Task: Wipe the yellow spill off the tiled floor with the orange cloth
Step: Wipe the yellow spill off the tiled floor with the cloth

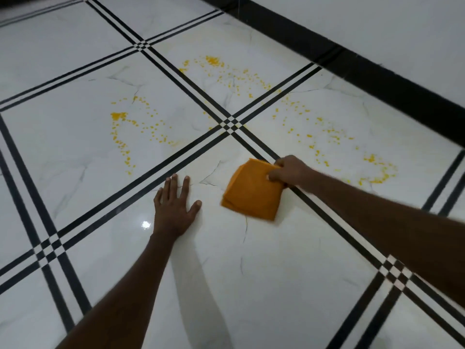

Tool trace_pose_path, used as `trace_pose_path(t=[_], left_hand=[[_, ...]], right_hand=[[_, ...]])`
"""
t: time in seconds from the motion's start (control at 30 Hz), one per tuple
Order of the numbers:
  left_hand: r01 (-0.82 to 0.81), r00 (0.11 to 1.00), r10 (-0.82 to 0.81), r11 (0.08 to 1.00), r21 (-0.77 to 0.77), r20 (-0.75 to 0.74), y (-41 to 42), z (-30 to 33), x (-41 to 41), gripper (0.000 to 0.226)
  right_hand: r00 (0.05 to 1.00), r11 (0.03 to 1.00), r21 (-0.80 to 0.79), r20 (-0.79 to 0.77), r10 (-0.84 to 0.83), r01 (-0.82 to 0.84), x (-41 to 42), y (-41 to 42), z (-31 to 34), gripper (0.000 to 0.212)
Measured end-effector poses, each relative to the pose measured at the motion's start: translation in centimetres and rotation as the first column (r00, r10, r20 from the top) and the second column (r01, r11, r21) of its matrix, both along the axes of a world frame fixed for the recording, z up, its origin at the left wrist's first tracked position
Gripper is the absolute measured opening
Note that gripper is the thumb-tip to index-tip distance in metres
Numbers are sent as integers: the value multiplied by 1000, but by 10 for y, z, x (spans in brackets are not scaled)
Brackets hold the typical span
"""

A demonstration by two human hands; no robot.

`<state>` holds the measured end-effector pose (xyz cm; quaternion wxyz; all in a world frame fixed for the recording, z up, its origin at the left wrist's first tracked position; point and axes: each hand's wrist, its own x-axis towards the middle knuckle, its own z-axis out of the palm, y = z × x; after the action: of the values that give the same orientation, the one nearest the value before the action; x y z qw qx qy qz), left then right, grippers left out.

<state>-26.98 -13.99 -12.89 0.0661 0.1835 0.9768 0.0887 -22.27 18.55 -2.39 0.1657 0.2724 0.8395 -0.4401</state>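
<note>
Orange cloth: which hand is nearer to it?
Right. The right hand grips the cloth at its far right corner. The left hand lies flat on the floor to the cloth's left, not touching it.

folded square orange cloth (253,191) lying flat on glossy white marble-look tiled floor (276,273) | scattered yellow droplet spill (226,76) arcing across three tiles beyond it, sitting unwiped

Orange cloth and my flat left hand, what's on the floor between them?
Nothing: the head view shows bare white tile between the left hand and the orange cloth.
</note>
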Motion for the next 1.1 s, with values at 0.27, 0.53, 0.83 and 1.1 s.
trace_pose_path(t=[0.27, 0.53, 0.83, 1.1], left_hand=[[11, 993, -3, 997, -72, 118, 61, 41, 16, 79], [219, 959, -193, 970, -108, 209, 99, 26, 49, 84], [267, 956, -225, 933, -242, 187, 87, 33, 39, 96], [294, 926, -164, 877, -379, 341, 122, 53, 24, 105]], right_hand=[[838, 711, 565, -63, 542, -418, 12, 42, 73, 12], [938, 621, 745, 17, 347, -243, 65, 3, -84, 66], [865, 690, 718, -287, 412, -91, 129, 15, -89, 57], [847, 616, 665, -47, -529, 422, 148, 163, -98, 77]])
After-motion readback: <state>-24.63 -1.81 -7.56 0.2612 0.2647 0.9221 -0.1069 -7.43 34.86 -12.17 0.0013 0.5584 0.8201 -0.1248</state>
